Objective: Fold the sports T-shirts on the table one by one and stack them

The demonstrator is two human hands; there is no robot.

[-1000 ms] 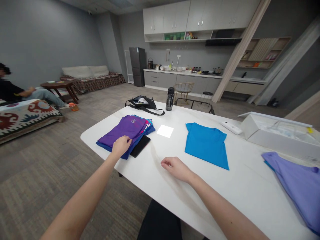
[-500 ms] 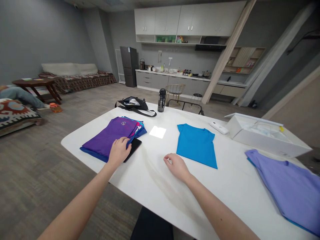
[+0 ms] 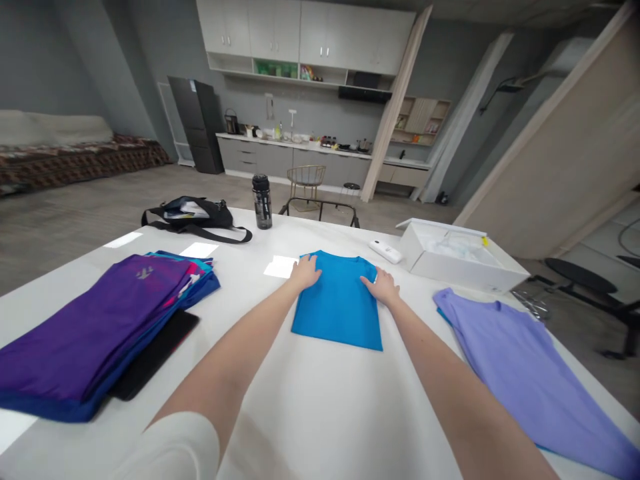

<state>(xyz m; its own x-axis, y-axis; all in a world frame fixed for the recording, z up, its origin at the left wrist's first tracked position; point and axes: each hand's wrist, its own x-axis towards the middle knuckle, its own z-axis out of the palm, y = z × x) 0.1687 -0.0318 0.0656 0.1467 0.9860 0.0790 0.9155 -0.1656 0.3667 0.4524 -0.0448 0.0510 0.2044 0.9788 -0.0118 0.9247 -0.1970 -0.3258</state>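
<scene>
A bright blue T-shirt [image 3: 340, 307] lies flat on the white table in front of me, its neckline facing away. My left hand [image 3: 305, 272] rests on its upper left corner, fingers stretched out over the fabric and covering that sleeve. On the other side, my right hand [image 3: 383, 287] touches the right sleeve area, its thumb on the shirt and apart from the fingers. Further left is a stack of folded clothes, a purple garment [image 3: 110, 307] on top. At the right lies a lavender T-shirt [image 3: 520, 367] with blue cloth peeking from beneath.
A black flat item [image 3: 160, 350] sticks out under the stack on the table [image 3: 270, 413]. Along the far edge are a black bag [image 3: 200, 217], a dark water bottle [image 3: 262, 203], a white device [image 3: 385, 251] and an open white box [image 3: 460, 267]. Chairs stand beyond.
My left hand has left the purple stack for the blue T-shirt's left side. My right hand has moved forward to its right side. The view has turned right.
</scene>
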